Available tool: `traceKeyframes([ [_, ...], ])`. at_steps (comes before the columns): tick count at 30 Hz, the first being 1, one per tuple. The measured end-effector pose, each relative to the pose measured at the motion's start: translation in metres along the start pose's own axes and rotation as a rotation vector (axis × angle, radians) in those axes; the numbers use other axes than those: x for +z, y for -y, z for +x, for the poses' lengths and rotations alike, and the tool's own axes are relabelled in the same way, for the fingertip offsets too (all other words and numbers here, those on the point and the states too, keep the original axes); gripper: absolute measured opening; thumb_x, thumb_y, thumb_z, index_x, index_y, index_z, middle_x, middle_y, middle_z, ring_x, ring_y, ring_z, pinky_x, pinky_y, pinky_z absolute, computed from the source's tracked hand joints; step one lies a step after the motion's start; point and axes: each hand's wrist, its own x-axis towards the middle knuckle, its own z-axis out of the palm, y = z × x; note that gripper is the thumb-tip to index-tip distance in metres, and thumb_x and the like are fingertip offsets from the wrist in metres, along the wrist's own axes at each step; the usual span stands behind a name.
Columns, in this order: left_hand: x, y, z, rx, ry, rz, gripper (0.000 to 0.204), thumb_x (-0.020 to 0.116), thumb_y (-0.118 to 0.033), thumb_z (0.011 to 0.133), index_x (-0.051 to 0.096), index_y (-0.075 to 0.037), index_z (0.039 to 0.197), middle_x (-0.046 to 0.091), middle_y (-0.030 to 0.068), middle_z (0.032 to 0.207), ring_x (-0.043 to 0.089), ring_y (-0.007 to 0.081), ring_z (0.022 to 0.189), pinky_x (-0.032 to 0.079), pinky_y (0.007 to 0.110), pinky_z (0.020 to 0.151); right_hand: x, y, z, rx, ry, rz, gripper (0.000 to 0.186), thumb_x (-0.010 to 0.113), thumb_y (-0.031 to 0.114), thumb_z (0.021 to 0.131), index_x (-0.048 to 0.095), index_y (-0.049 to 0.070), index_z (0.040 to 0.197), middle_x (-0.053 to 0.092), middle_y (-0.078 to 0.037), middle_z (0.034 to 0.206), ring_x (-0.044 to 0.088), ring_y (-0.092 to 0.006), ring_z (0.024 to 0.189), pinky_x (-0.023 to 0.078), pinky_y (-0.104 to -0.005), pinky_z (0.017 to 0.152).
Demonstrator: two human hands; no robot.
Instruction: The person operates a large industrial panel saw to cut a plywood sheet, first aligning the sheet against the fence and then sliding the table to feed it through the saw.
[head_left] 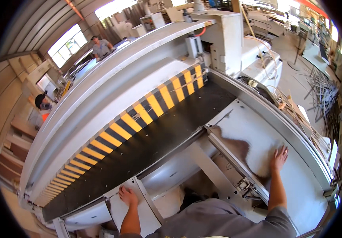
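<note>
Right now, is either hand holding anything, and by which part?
Nothing is held. The left hand rests on a narrow support table; the right hand lies flat, fingers spread, on the wide machine table.

Bare black machine bed [155, 139] ahead, striped guard beam [139, 113] blocking beyond

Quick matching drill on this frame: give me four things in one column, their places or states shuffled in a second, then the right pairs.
Things:
1. left hand
2. right hand
3. yellow-and-black striped band
4. pile of metal scrap strips

Places or states:
A. on the floor at far right
B. flat on the wide white sheet, fingers spread
C. on the narrow white support arm at lower left
D. runs diagonally along the machine's front, above the black bed

Pairs: 1-C, 2-B, 3-D, 4-A
</note>
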Motion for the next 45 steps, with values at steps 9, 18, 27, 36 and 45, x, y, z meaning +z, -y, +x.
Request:
traceKeyframes([
  [9,-0.034,-0.024,0.003,-0.122,0.129,-0.043,0.048,0.066,-0.025,0.094,0.051,-0.012,0.137,0.049,0.011,0.15,0.044,0.0361,0.139,0.035,0.053,0.113,0.021,-0.02,0.006,-0.019,-0.03,-0.015,0.063,0.04,0.046,0.109,0.032,0.013,0.162,0.028,-0.016,0.169,0.023,-0.0334,0.157,0.018,-0.0504,0.127],
  [18,-0.042,-0.039,0.004,-0.127,0.152,-0.096,0.047,0.066,-0.025,0.094,0.051,-0.014,0.137,0.049,0.0108,0.15,0.041,0.035,0.142,0.032,0.053,0.116,0.038,-0.041,0.014,-0.032,-0.053,-0.16,0.066,0.036,0.052,0.11,0.03,0.014,0.163,0.028,-0.016,0.169,0.025,-0.0324,0.156,0.021,-0.0497,0.126],
  [27,-0.039,-0.039,0.005,-0.153,0.168,-0.068,0.046,0.065,-0.027,0.095,0.05,-0.014,0.137,0.048,0.0111,0.152,0.04,0.0342,0.142,0.031,0.053,0.116,0.038,-0.041,0.013,-0.06,-0.051,-0.099,0.066,0.036,0.051,0.11,0.029,0.014,0.164,0.026,-0.017,0.17,0.022,-0.0339,0.157,0.019,-0.05,0.126],
  [36,-0.043,-0.04,0.005,-0.115,0.15,-0.063,0.049,0.066,-0.026,0.094,0.049,-0.013,0.138,0.048,0.0113,0.151,0.04,0.0344,0.143,0.032,0.052,0.116,0.036,-0.039,0.014,-0.065,-0.04,-0.141,0.066,0.036,0.051,0.11,0.027,0.014,0.164,0.026,-0.017,0.17,0.021,-0.0339,0.158,0.018,-0.0505,0.126],
  [45,-0.045,-0.039,0.006,-0.145,0.157,-0.137,0.049,0.067,-0.025,0.094,0.05,-0.012,0.138,0.049,0.0127,0.15,0.04,0.0356,0.142,0.032,0.053,0.116,0.034,-0.031,0.01,-0.095,-0.073,-0.176,0.063,0.038,0.045,0.111,0.027,0.013,0.164,0.025,-0.019,0.17,0.021,-0.0348,0.158,0.017,-0.05,0.127],
])
